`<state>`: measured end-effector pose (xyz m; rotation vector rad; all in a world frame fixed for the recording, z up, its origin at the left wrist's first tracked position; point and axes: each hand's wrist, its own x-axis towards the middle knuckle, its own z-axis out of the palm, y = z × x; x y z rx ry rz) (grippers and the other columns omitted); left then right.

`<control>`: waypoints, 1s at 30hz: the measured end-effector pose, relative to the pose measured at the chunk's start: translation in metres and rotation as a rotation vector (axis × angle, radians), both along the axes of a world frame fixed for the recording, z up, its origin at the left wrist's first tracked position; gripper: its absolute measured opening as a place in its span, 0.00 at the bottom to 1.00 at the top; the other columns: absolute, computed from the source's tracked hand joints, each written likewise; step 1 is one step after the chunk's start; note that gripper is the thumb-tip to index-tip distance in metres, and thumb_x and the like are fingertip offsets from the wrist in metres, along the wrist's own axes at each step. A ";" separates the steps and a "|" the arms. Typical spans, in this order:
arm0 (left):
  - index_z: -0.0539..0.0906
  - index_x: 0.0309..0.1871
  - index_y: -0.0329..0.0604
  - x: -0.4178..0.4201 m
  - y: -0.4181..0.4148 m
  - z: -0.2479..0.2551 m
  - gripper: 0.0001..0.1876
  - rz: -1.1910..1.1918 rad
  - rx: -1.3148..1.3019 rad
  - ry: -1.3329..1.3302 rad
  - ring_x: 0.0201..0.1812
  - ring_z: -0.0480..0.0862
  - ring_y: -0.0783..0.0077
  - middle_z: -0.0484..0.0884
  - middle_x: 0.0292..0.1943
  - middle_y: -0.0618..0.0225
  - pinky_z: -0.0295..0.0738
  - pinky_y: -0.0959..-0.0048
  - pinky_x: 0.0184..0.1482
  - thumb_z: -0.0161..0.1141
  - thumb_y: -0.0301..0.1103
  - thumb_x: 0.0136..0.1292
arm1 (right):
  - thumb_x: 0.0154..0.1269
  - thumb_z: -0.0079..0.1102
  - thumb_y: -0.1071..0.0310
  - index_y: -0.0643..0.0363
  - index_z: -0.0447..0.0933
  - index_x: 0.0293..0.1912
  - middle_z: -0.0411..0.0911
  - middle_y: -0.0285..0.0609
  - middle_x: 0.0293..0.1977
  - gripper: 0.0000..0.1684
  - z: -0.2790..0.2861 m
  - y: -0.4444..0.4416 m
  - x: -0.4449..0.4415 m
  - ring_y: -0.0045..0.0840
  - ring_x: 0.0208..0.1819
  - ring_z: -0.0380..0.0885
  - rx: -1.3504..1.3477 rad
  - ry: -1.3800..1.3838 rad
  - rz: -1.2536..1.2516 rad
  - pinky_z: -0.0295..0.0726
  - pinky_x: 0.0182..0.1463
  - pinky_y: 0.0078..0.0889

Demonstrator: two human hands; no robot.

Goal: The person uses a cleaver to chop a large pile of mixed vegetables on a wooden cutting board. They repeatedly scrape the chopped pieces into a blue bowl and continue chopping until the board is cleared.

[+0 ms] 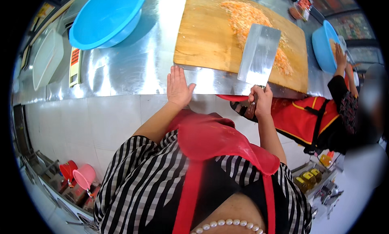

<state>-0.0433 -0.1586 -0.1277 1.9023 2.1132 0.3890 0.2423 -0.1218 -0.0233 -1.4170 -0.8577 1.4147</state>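
Observation:
My right hand (262, 99) grips the wooden handle of a Chinese cleaver (259, 53), whose wide steel blade hangs over the front of a wooden cutting board (203, 36). Finely chopped orange and white food (246, 16), perhaps carrot, lies in a long heap across the board. The blade hides part of that heap. Whether the cleaver touches the board, I cannot tell. My left hand (179, 87) lies flat at the edge of the stainless steel table (121, 72), just off the board's near left corner. Its fingers are straight, its thumb is spread and it holds nothing.
Left of the board stands a large blue basin (106, 19), beside a white plastic tub (48, 60). To the right, a co-worker in a red apron (304, 118) has hands at another blue basin (325, 48). Red and pink buckets (84, 176) are low behind on the left.

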 end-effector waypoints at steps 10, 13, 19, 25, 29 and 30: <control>0.56 0.71 0.24 0.050 0.007 -0.005 0.44 -0.227 0.016 -0.018 0.76 0.48 0.47 0.53 0.73 0.42 0.42 0.54 0.76 0.59 0.49 0.62 | 0.67 0.51 0.68 0.57 0.67 0.44 0.70 0.38 0.22 0.07 -0.034 -0.122 0.042 0.22 0.15 0.67 -0.245 0.209 -0.278 0.71 0.19 0.27; 0.57 0.71 0.25 0.060 0.012 -0.007 0.43 -0.308 0.025 -0.044 0.76 0.49 0.48 0.54 0.73 0.43 0.44 0.54 0.75 0.59 0.49 0.63 | 0.68 0.52 0.67 0.55 0.67 0.42 0.70 0.37 0.21 0.06 -0.054 -0.143 0.043 0.22 0.15 0.68 -0.267 0.237 -0.362 0.71 0.19 0.27; 0.56 0.72 0.27 0.091 0.022 0.001 0.42 -0.432 -0.091 -0.023 0.77 0.47 0.52 0.52 0.75 0.48 0.41 0.59 0.77 0.55 0.52 0.66 | 0.68 0.56 0.67 0.54 0.65 0.39 0.70 0.36 0.20 0.08 -0.073 -0.159 0.044 0.21 0.14 0.67 -0.332 0.234 -0.458 0.70 0.18 0.27; 0.58 0.70 0.27 0.120 0.031 -0.002 0.41 -0.477 -0.011 -0.089 0.75 0.52 0.50 0.56 0.72 0.47 0.45 0.60 0.76 0.57 0.50 0.65 | 0.67 0.55 0.67 0.53 0.66 0.39 0.69 0.36 0.20 0.07 -0.083 -0.155 0.030 0.21 0.14 0.67 -0.384 0.250 -0.379 0.70 0.18 0.28; 0.61 0.68 0.25 0.128 0.031 -0.004 0.39 -0.437 0.053 -0.143 0.73 0.56 0.48 0.59 0.71 0.45 0.50 0.61 0.75 0.60 0.45 0.62 | 0.67 0.55 0.67 0.53 0.66 0.38 0.69 0.36 0.20 0.07 -0.084 -0.155 0.023 0.21 0.14 0.67 -0.411 0.276 -0.388 0.69 0.18 0.28; 0.61 0.68 0.25 0.130 0.031 -0.004 0.39 -0.436 0.053 -0.136 0.73 0.56 0.48 0.59 0.71 0.45 0.51 0.61 0.75 0.60 0.44 0.62 | 0.67 0.55 0.67 0.53 0.66 0.38 0.68 0.35 0.19 0.07 -0.079 -0.154 0.020 0.21 0.14 0.67 -0.428 0.249 -0.377 0.68 0.17 0.26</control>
